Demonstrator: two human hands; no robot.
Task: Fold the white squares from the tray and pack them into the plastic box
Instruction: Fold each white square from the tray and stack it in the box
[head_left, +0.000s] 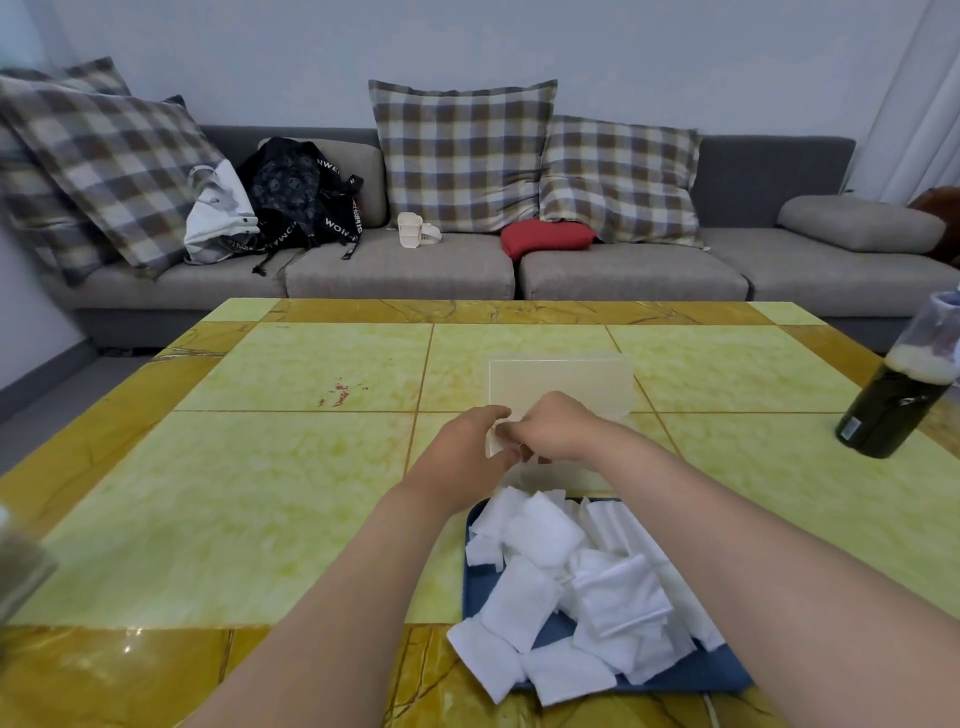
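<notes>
Head view, item in hand: one white square (497, 439), pinched between the left hand (467, 449) and right hand (558, 426) just above the table (291, 499), between tray and box. Both hands are closed on it, fingertips meeting at its edge; its fold state cannot be told. Handling is judged light, soft and limp, easily creased; hold is best taken at opposite edges or corners.

Tray (691, 675): blue, nearest the person, heaped with loose white squares (571, 582), several overhanging the rim.

Plastic box (561, 387): translucent, just beyond the hands; its contents cannot be made out.

Dark bottle (898, 395): upright at the table's right edge, well apart.
</notes>
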